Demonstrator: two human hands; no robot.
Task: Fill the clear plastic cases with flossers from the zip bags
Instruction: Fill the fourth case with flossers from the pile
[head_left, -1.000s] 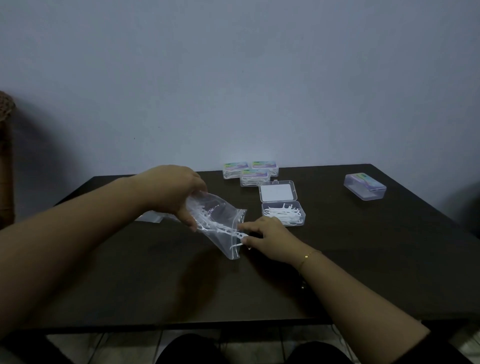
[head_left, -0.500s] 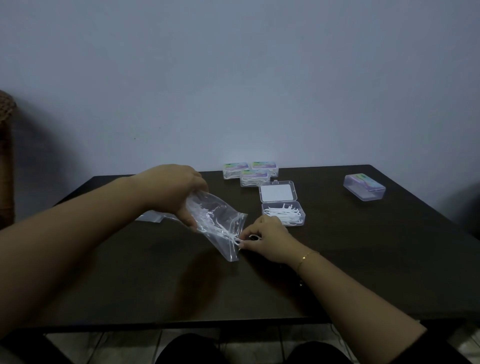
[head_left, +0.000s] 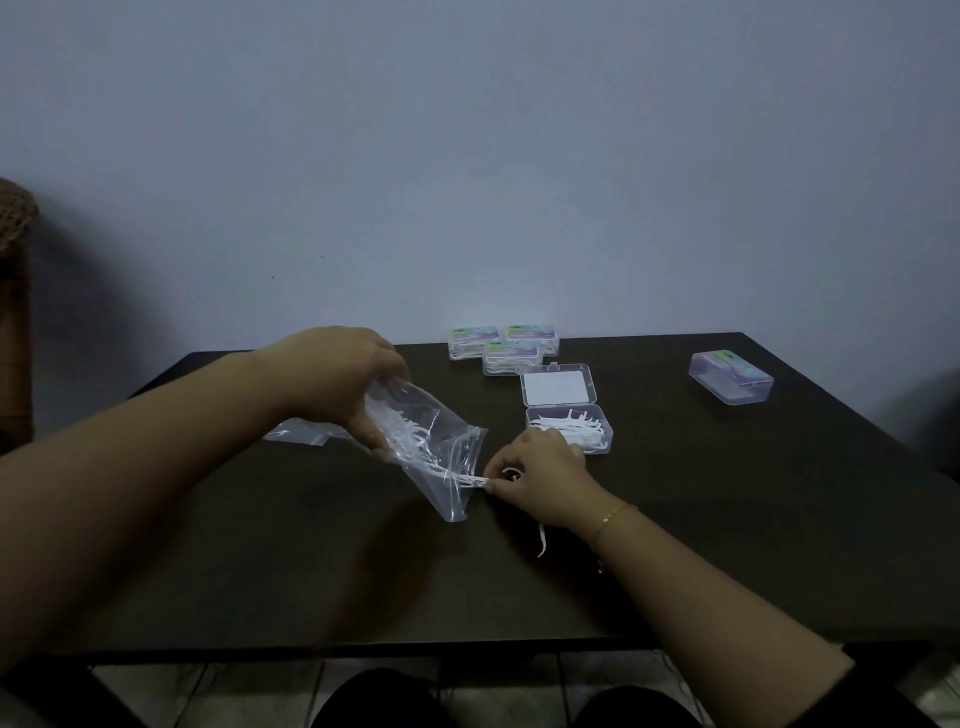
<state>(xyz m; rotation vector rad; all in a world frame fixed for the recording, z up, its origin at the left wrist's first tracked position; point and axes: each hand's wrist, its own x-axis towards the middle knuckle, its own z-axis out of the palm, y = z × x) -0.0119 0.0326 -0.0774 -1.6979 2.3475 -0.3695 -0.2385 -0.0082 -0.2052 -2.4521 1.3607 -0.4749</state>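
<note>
- Two hands share the work: our left hand (head_left: 332, 379) grips the zip bag (head_left: 431, 447) tilted, mouth toward the right, so flossers slide out.
- Our right hand (head_left: 540, 478) has its fingers (head_left: 493, 486) pinching flossers (head_left: 467, 478) at the mouth; the open case (head_left: 569, 434) waits at one o'clock on the tabletop (head_left: 727, 519).

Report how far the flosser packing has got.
Done: three closed cases look filled. In hand: left hand holds the zip bag; right hand pinches flossers at its mouth; the open case is part full. Left: the far closed case looks empty.

Dim, bluish, soft focus; wide-angle bending at edges.
</note>
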